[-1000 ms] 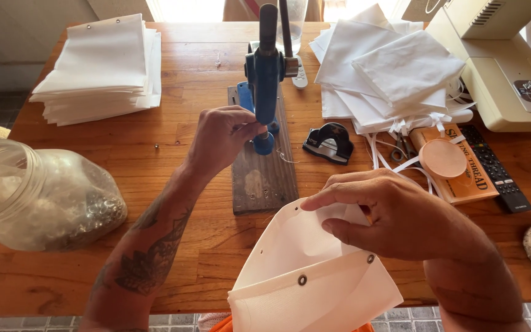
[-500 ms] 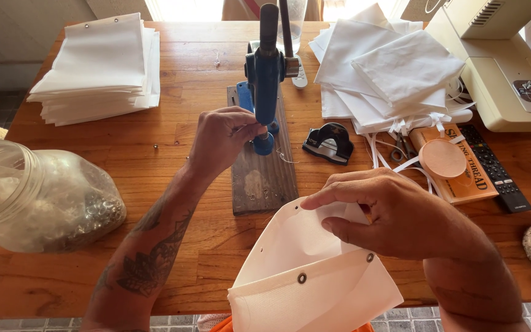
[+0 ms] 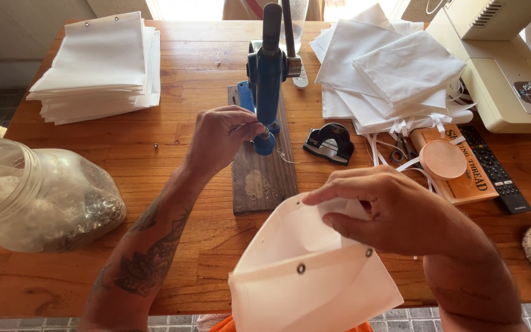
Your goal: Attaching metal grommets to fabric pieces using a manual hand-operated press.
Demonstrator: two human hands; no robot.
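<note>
My left hand reaches to the base of a blue hand press mounted on a dark wooden board; its fingertips pinch something small at the die, too small to name. My right hand holds the upper edge of a white fabric pouch with two metal eyelets, near the table's front edge. The pouch hangs partly over the edge.
A clear plastic jar of metal eyelets lies at the left. A stack of white fabric pieces sits at the back left, and another pile at the back right. A black punch tool, a remote, a box and a sewing machine stand to the right.
Almost nothing has moved; my left hand's fingers shifted slightly at the press base, and the pouch stayed in my right hand.
</note>
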